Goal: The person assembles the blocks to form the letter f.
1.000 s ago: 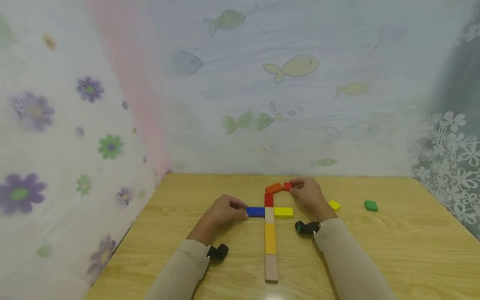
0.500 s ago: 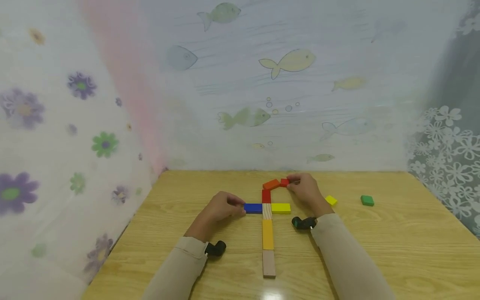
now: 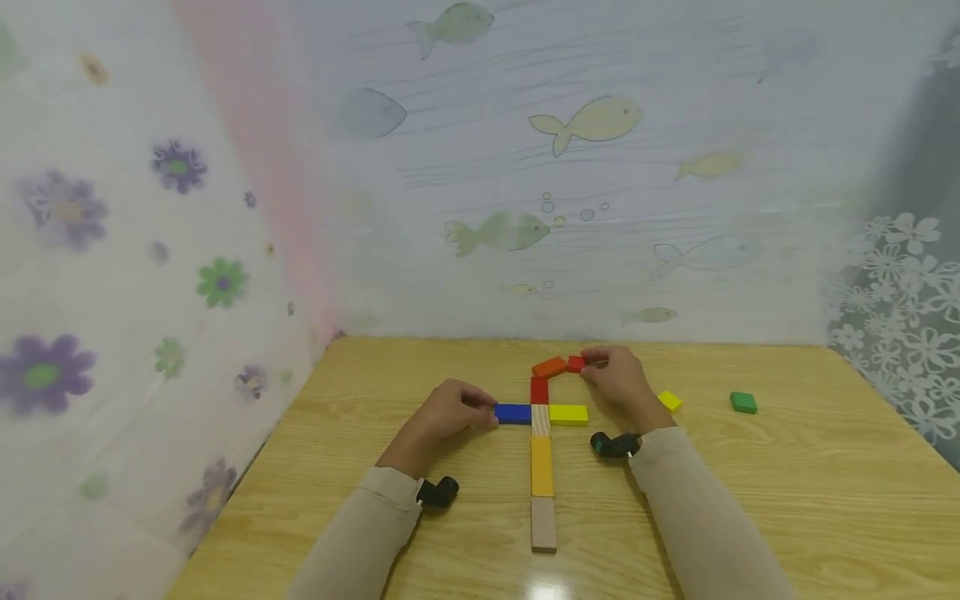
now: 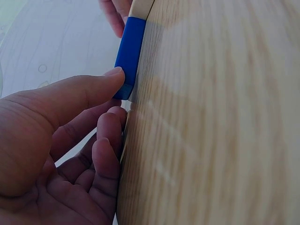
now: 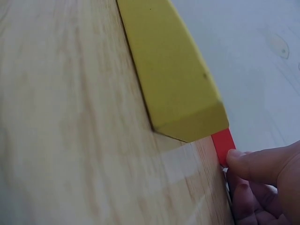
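A blue block [image 3: 513,414] forms the left arm of a cross of flat blocks on the table. My left hand [image 3: 453,408] pinches its outer end, thumb on the near face in the left wrist view. At the top of the figure, my right hand [image 3: 618,379] pinches a small red block [image 3: 575,364] between thumb and fingers. That block sits at the right end of a tilted orange block [image 3: 549,367], which leans off a longer red block [image 3: 539,390]. A striped wooden block [image 3: 541,420] is the centre, with a yellow block [image 3: 568,415] to its right.
Below the centre run an amber block [image 3: 542,467] and a pale brown block [image 3: 543,524]. Beyond my right wrist lie a small yellow block [image 3: 670,402] and a green block [image 3: 743,402]. A painted wall [image 3: 420,292] stands behind the wooden table [image 3: 810,500].
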Demonstrator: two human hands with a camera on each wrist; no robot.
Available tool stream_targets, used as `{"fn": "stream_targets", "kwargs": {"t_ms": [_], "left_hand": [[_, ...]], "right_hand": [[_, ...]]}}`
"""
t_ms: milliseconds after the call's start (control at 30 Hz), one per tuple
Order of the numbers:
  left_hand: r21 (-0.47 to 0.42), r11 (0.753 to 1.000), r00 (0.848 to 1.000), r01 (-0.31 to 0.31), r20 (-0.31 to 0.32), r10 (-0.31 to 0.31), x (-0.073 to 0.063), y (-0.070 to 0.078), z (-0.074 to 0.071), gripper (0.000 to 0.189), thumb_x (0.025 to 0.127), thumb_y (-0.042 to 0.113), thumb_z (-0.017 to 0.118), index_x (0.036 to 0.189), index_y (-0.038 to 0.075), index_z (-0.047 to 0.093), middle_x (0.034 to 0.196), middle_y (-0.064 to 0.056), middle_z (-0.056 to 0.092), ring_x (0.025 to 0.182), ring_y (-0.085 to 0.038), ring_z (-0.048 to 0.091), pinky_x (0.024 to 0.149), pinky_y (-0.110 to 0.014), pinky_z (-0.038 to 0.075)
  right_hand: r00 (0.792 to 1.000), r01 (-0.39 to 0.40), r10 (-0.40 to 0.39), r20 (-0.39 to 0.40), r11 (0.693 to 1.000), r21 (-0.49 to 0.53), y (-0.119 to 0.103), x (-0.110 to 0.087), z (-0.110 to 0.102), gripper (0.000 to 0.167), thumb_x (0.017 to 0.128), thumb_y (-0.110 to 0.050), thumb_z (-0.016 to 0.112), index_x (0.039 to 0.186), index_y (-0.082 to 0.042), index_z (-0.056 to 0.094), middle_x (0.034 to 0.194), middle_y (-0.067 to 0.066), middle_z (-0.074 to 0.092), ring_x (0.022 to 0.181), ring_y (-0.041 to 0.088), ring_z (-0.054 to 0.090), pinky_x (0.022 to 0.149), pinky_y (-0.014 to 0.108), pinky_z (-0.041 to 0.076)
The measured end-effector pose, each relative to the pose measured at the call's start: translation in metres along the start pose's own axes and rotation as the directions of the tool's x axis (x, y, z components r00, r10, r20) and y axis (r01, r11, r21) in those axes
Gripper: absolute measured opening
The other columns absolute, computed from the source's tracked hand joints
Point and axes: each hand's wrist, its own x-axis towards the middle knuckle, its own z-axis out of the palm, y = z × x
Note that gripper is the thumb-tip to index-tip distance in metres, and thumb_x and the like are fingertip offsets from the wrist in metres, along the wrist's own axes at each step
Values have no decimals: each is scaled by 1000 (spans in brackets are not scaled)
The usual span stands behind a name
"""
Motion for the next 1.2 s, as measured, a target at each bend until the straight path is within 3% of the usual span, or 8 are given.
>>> {"fn": "stream_targets", "kwargs": {"t_ms": [200,700,1200], "left_hand": [[13,1000,1000,3,-3,-3,-1,1,0,26,90,25,83,115,18,80,106,0,72,92,-17,61,79,-31,55],[-19,999,999,48,-25,-49,-20,5,13,25,90,27,82,115,20,80,111,-1,71,95,-21,62,82,-35,54],[-23,999,999,34,-16,-34,-17,2,13,27,89,25,84,114,16,80,108,-2,73,90,-18,63,77,-32,56]], "right_hand": [[1000,10,-10,-9,1000,-3,1,0,0,37,102,-15,65,137,-5,66,135,18,65,119,35,60,107,52,47],[999,-23,21,44,999,30,0,-13,-3,40,102,-17,65,140,-7,63,139,17,63,122,35,58,108,50,48],[998,32,-34,45,998,52,1,-17,-7,44,102,-15,64,144,-3,58,143,18,59,127,38,60,107,52,49]]}}
